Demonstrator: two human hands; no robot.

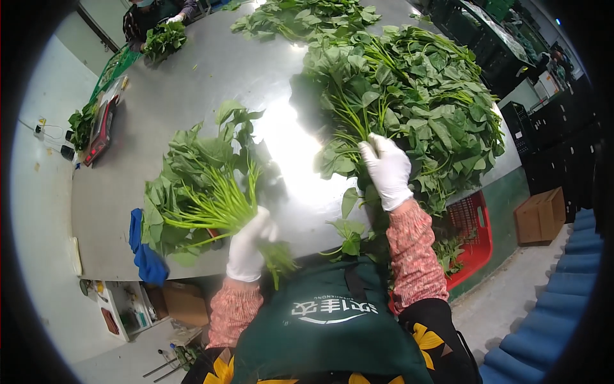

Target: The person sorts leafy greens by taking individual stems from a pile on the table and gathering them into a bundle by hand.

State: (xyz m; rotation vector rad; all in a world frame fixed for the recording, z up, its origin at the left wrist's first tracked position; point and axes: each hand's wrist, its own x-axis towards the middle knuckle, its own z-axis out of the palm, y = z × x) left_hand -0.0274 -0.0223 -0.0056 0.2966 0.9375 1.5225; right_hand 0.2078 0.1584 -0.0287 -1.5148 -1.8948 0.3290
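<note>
My left hand (249, 242), in a white glove, is closed around a bunch of leafy green stems (216, 197); the leaves point up and left, and the cut ends stick out below my fist. My right hand (387, 168), also gloved in white, reaches to the near left side of a large heap of leafy greens (431, 105). Its thumb and fingers are at some stems there; whether they grip them cannot be told. A few loose leaves (351, 235) lie at the table's near edge, between my hands.
On the metal table (211, 91) lie a blue cloth (146, 254) and a red scale (101, 132) at the left. Another person's gloved hand (176, 18) holds greens at the far left. A red crate (482, 240) stands below the right edge, near a cardboard box (540, 216).
</note>
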